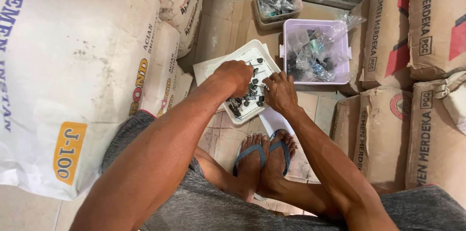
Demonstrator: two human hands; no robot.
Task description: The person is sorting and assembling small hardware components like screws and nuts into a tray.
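Observation:
A white square tray (244, 49) lies on flattened cardboard in front of me, holding several small dark screws or nails with round heads (252, 96). My left hand (236, 76) hovers over the tray's middle with fingers curled into a fist; whether it holds anything is hidden. My right hand (279, 91) rests at the tray's right edge, fingertips down among the small dark pieces, seemingly pinching some. Both forearms reach forward from my lap. My feet in blue flip-flops (264, 155) sit just below the tray.
A lilac plastic tub (291, 29) filled with small clear bags of hardware stands right of the tray; a grey tub (277, 2) with more bags sits behind it. White sacks (73, 66) tower at left, brown paper cement sacks (417, 66) at right.

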